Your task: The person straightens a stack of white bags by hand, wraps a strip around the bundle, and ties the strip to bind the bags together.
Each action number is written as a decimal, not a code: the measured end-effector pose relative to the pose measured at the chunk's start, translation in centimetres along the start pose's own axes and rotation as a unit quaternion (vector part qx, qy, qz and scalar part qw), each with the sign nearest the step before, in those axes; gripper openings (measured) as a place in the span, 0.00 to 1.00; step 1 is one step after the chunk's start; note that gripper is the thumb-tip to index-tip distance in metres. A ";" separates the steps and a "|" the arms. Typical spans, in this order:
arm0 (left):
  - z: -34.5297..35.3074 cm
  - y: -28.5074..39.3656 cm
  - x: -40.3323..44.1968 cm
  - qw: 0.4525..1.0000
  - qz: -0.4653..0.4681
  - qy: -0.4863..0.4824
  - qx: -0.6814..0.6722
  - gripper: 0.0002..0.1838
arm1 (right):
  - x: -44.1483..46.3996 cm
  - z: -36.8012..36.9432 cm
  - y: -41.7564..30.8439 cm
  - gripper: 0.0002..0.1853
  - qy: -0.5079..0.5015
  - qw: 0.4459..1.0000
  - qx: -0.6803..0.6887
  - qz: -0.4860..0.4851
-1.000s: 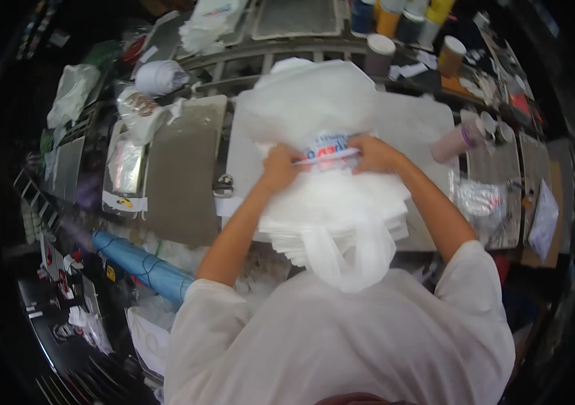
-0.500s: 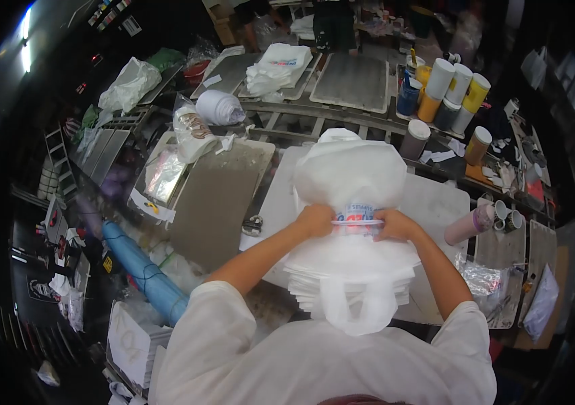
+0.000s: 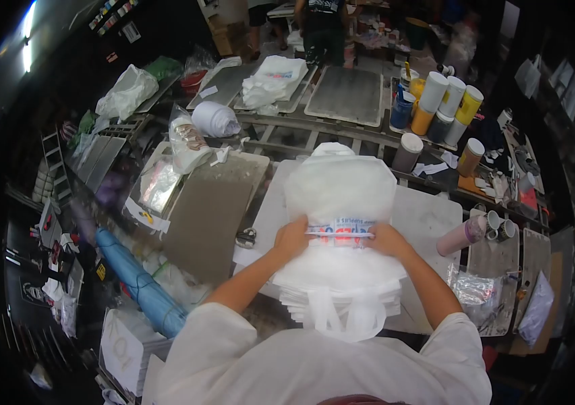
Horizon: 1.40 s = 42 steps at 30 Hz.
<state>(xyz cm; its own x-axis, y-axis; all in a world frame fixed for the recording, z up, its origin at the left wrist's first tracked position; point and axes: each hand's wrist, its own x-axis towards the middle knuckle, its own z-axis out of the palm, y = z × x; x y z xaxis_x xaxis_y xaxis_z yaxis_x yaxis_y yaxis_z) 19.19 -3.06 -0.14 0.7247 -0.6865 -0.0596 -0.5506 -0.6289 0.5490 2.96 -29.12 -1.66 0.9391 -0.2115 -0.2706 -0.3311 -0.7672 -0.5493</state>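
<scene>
A thick stack of white fabric bags (image 3: pixel 341 277) with handles lies on the pale board in front of me. Across its middle, red and blue print shows on the upper bag (image 3: pixel 340 182). My left hand (image 3: pixel 292 237) is closed at the left side of that print, and my right hand (image 3: pixel 387 239) is closed at the right side. Between them a thin pale strip (image 3: pixel 340 233) runs straight over the print. Whether it is a separate band or a folded bag edge I cannot tell. Fingertips of both hands are partly hidden against the fabric.
Paint containers (image 3: pixel 434 92) cluster at the back right, with a pink bottle (image 3: pixel 461 236) nearer. A grey board (image 3: pixel 210 216) lies left, below a plastic-wrapped roll (image 3: pixel 188 144). More white bags (image 3: pixel 274 81) rest farther back. A co-worker (image 3: pixel 324 30) stands beyond the tables.
The view has shifted slightly, so the scene sits a little left. The upper bag looks flatter, more of its print shows, and the strip lies straighter between my hands.
</scene>
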 end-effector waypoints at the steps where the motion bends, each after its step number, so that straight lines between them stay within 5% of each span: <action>1: 0.3 -0.3 -0.2 1.000 0.000 -0.001 -0.001 0.17 | -0.4 0.0 -0.5 0.18 0.023 1.000 -0.004 0.015; 7: 0.6 -1.4 -0.5 0.998 0.036 0.027 -0.032 0.19 | -1.3 -0.6 -1.1 0.23 0.051 0.996 0.071 0.019; 11: 1.7 -2.5 -0.4 0.996 0.009 -0.004 -0.084 0.21 | -0.4 0.6 1.5 0.23 0.071 0.993 0.048 -0.085; 14: 1.1 -2.5 -1.0 0.993 -0.003 -0.036 -0.110 0.18 | -2.3 -1.0 -1.6 0.23 0.006 0.998 0.040 0.039; 17: 1.1 -2.7 -0.8 0.995 0.038 -0.026 -0.088 0.10 | -2.2 -1.4 -2.0 0.25 0.027 0.998 0.012 0.064; 19: 0.7 -1.4 -1.7 0.997 0.070 0.013 0.021 0.13 | -2.6 -1.1 -1.8 0.26 0.058 0.998 0.000 0.039; 29: 0.7 -0.5 -2.9 0.988 0.053 0.070 0.130 0.20 | -3.7 -0.7 -2.4 0.25 0.083 0.995 0.010 0.060; 32: 0.0 -0.9 -2.8 0.990 -0.009 0.018 0.139 0.25 | -3.7 0.2 -1.4 0.24 0.114 0.992 0.044 0.012; 34: -0.2 -0.9 -2.6 0.997 -0.052 -0.022 0.062 0.28 | -4.9 -0.8 -1.6 0.18 0.248 0.957 -0.127 -0.076; 39: -4.1 -0.8 -2.3 0.997 -0.069 0.017 -0.013 0.28 | -5.8 -5.0 -1.5 0.16 0.135 0.989 -0.042 0.048; 41: -5.0 1.2 -1.4 0.995 0.086 0.018 -0.057 0.28 | -4.8 -5.0 -2.9 0.17 0.129 0.990 -0.024 0.045; 42: -4.4 3.3 -1.7 0.985 0.160 0.046 -0.047 0.26 | -4.0 -4.7 -3.5 0.25 0.122 0.992 -0.022 -0.021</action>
<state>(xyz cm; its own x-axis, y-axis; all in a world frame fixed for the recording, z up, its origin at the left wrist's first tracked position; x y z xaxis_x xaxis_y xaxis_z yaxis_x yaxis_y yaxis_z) 18.01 -2.37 5.41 0.5570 -0.8054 0.2030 -0.7197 -0.3460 0.6019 0.79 -28.47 5.05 0.9476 -0.3161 -0.0455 -0.2928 -0.8031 -0.5189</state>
